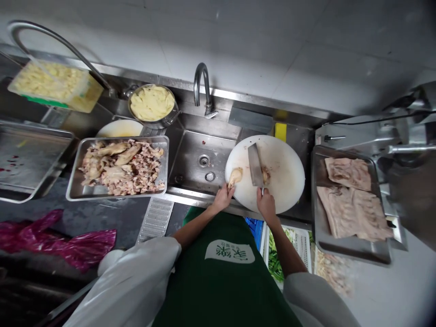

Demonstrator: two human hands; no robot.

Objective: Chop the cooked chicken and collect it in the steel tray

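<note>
Step in hand, as judged: cutting up meat. Left hand [224, 197] pinches the narrow end of a drumstick [236, 174] at the board's [286, 181] left side; contact with the board unclear from above. Drumstick pale yellow, smooth, seemingly uncut. Right hand [266, 203] is wrapped round the handle of the cleaver [255, 164], blade beside a chunk [266, 175]. Next cut calls for fingers clear of the edge.

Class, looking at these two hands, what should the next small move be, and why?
Probably slide the chicken piece toward the middle of the cutting board: the left hand grips it near the board's left edge, apart from the cleaver, which the right hand holds nearer the middle.
</note>
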